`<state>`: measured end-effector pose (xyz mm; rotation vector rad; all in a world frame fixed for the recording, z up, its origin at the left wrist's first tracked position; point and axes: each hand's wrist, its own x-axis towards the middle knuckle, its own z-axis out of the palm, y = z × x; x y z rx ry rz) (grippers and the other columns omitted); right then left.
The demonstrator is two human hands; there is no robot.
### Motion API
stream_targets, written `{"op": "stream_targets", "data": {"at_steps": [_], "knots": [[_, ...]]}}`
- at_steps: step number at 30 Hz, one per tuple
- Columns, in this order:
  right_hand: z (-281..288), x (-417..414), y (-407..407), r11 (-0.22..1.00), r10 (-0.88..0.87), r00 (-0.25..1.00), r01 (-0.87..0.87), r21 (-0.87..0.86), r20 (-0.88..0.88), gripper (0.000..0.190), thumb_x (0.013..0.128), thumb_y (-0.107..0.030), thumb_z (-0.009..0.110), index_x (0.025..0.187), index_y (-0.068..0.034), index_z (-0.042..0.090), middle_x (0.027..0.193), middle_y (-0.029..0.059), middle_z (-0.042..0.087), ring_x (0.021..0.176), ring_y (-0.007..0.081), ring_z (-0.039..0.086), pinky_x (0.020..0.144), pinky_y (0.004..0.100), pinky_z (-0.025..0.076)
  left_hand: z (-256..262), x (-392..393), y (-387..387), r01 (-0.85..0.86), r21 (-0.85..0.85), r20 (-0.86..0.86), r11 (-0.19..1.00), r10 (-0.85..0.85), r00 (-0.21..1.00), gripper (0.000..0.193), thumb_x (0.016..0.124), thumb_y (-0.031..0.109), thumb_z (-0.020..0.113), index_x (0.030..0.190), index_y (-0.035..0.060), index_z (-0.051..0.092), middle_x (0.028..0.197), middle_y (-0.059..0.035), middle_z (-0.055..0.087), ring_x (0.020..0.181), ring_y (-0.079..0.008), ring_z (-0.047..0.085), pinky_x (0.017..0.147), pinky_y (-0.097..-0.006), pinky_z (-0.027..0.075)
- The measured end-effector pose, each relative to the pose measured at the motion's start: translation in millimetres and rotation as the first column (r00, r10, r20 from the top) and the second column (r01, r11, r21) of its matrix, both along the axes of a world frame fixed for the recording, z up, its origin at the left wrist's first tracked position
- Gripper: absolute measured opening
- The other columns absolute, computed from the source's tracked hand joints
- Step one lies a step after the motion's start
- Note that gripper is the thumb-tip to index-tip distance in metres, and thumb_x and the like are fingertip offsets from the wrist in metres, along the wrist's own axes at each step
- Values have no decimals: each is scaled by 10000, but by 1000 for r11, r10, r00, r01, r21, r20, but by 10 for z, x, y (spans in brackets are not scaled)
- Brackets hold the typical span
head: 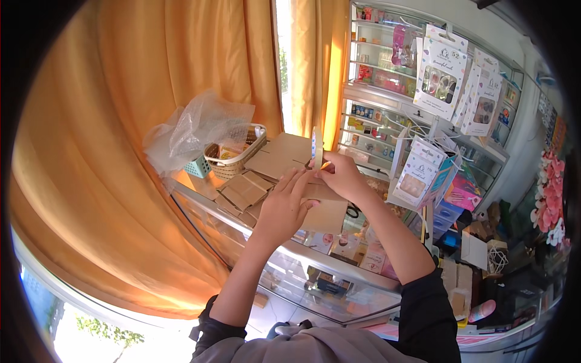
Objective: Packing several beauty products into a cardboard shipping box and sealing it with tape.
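Note:
On the glass counter, my left hand [283, 208] lies with spread fingers on a piece of brown cardboard [324, 215]. Just to its right, my right hand [342, 174] has its fingers bent around a small orange-yellow item [325, 166] that I cannot make out, beside an upright roll of tape [317, 147]. The fingertips of both hands are close together at the cardboard's top edge. Behind them lies a larger flat cardboard sheet [279, 154], and folded cardboard pieces [245, 190] are to the left. Black scissor handles [352, 210] show beside my right forearm.
A woven plastic basket [236, 165], a teal basket [198, 168] and clear bubble wrap [199, 129] stand at the back left, near an orange curtain [136, 136]. Hanging packs of false nails [440, 75] and a display stand [415, 174] are on the right. Boxed products [345, 245] show through the counter glass.

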<state>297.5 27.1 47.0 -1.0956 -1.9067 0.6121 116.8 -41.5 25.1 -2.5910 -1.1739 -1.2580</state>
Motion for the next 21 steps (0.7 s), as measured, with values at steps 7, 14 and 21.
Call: {"op": "stream_targets", "data": {"at_steps": [7,14,21], "knots": [[56,23,26,997,17,999,-19,-78,-31,200,892,-33,692,1092,-23,676,930,67,713,837,127,692,736,263,547,-46,-54,76,2,54,-20,999,-1,1000,347,925,260,638,1206,60,598,1390,-204,531,1329,-402,457,1056,-464,424],[61,164,123,988,126,991,-130,-85,-48,235,911,-116,701,1123,-17,687,1010,73,716,910,122,675,824,279,535,-88,-40,96,-1,77,-52,997,5,999,326,907,242,660,1177,61,631,1369,-206,546,1321,-398,470,1057,-456,428],[56,90,90,995,36,999,-35,-89,9,214,908,-95,696,1108,-20,686,978,67,719,900,119,682,825,281,541,-95,-59,104,-1,100,-50,995,6,999,327,907,248,660,1170,55,627,1362,-225,541,1292,-415,485,1062,-469,421]]}}
